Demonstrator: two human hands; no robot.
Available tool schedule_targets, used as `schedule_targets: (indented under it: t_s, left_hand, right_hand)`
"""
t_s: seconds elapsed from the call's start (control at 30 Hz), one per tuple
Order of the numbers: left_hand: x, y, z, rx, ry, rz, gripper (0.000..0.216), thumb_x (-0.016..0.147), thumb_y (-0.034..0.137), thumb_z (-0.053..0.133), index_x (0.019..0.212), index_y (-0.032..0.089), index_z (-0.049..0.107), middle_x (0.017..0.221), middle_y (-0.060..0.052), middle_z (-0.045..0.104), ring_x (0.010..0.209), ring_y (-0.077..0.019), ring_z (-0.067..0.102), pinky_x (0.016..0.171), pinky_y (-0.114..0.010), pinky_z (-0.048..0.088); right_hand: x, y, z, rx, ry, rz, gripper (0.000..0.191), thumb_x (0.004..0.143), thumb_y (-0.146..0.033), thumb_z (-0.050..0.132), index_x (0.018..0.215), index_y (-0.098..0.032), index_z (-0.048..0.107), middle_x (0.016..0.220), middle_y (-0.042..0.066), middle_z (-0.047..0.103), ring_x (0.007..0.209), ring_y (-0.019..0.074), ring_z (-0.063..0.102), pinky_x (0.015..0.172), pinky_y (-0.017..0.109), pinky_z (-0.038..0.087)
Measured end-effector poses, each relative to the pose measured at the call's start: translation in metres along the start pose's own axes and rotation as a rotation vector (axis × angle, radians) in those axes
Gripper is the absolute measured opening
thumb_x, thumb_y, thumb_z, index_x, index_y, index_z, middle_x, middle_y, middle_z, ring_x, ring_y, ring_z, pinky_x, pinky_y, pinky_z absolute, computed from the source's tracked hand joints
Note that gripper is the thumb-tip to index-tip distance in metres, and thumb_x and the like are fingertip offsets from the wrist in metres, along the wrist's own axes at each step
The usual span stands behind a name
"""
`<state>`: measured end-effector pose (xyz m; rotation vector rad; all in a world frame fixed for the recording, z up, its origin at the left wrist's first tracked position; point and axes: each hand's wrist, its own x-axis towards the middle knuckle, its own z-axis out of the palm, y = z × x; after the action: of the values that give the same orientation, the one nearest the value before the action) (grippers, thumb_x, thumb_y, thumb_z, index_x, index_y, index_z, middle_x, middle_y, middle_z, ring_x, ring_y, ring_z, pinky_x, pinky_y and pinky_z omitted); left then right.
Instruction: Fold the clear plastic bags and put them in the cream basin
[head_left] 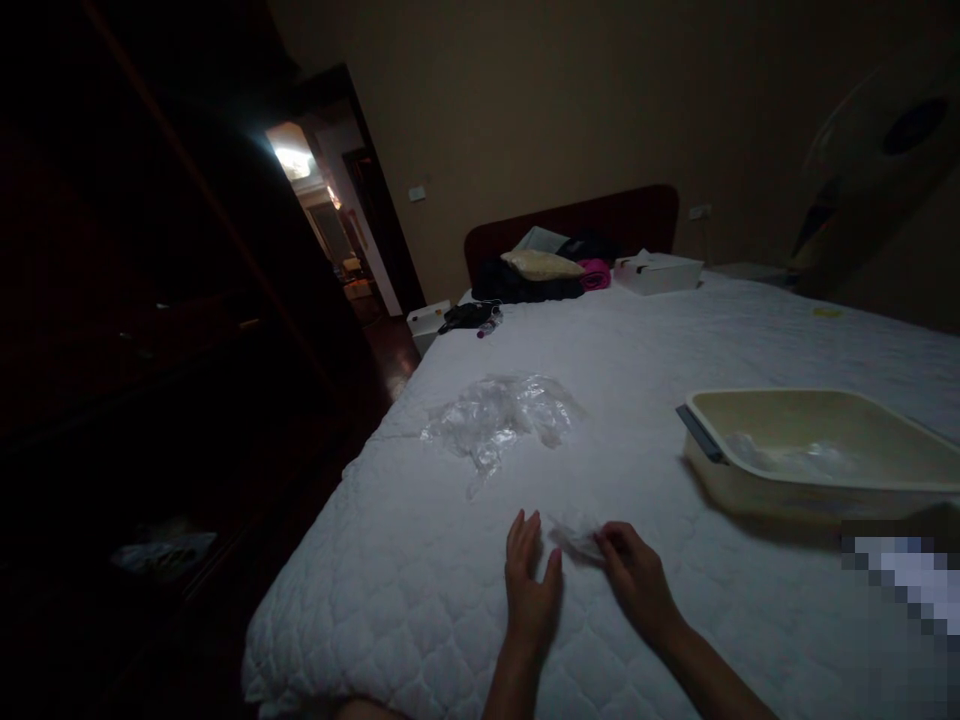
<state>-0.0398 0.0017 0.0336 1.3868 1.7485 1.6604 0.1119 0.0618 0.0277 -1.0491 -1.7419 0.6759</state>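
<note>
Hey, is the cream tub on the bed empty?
No, the tub isn't empty: some crumpled clear plastic shows inside.

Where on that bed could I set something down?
The white bedspread looks bare between the plastic pile and cream tub, also left of the left hand. Crowded: the headboard end, with a pale bundle and white box.

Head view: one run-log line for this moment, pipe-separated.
left hand: open, empty | right hand: pinching clear plastic piece | clear plastic pile: on bed, beyond hands | cream tub: on bed, right
</note>
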Motion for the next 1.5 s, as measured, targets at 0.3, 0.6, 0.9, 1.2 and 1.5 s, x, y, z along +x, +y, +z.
schedule_targets:
  t_s: [0.3, 0.6, 0.9, 1.2, 1.5]
  left_hand:
    - [-0.004, 0.008, 0.014, -0.278, -0.135, -0.115, 0.017, 0.069, 0.018, 0.064, 0.086, 0.017, 0.064, 0.089, -0.006, 0.063, 0.085, -0.0191, 0.058, 0.077, -0.031, 0.047]
    - [0.002, 0.016, 0.01, -0.527, -0.064, -0.406, 0.022, 0.055, 0.025, 0.073, 0.067, 0.015, 0.058, 0.062, 0.002, 0.054, 0.058, -0.0103, 0.05, 0.055, -0.019, 0.039]
    - [0.002, 0.003, 0.012, -0.475, -0.022, -0.435, 0.037, 0.058, 0.048, 0.072, 0.06, 0.013, 0.059, 0.057, 0.001, 0.055, 0.055, -0.0109, 0.048, 0.054, -0.021, 0.038]
    - [-0.002, 0.001, 0.013, -0.493, -0.086, -0.456, 0.052, 0.062, 0.064, 0.063, 0.053, 0.015, 0.049, 0.051, 0.005, 0.039, 0.05, -0.008, 0.035, 0.049, -0.02, 0.03]
    - [-0.005, 0.009, 0.004, -0.583, -0.115, -0.365, 0.049, 0.074, 0.064, 0.051, 0.074, 0.015, 0.057, 0.067, -0.001, 0.053, 0.064, -0.014, 0.048, 0.062, -0.024, 0.04]
  right_hand:
    - [-0.006, 0.0, 0.0, -0.023, -0.001, -0.103, 0.017, 0.088, -0.034, 0.042, 0.081, -0.022, 0.051, 0.069, -0.001, 0.055, 0.06, 0.0136, 0.055, 0.056, 0.024, 0.046]
    - [-0.01, -0.006, -0.001, -0.148, 0.028, -0.333, 0.016, 0.091, -0.026, 0.036, 0.079, -0.023, 0.046, 0.066, -0.001, 0.051, 0.057, 0.0135, 0.053, 0.053, 0.024, 0.045]
    - [-0.014, 0.001, -0.009, -0.205, 0.135, -0.571, 0.048, 0.083, -0.05, 0.045, 0.119, -0.02, 0.039, 0.115, 0.017, 0.053, 0.104, 0.0277, 0.055, 0.076, 0.043, 0.051]
    - [-0.014, -0.012, -0.003, -0.226, -0.001, -0.639, 0.023, 0.083, -0.012, 0.043, 0.1, -0.022, 0.055, 0.079, 0.006, 0.067, 0.072, 0.0175, 0.064, 0.063, 0.031, 0.053]
    - [-0.017, 0.004, -0.004, -0.317, 0.312, -0.354, 0.018, 0.088, -0.033, 0.044, 0.074, -0.023, 0.046, 0.052, -0.003, 0.049, 0.041, 0.0118, 0.047, 0.041, 0.023, 0.036]
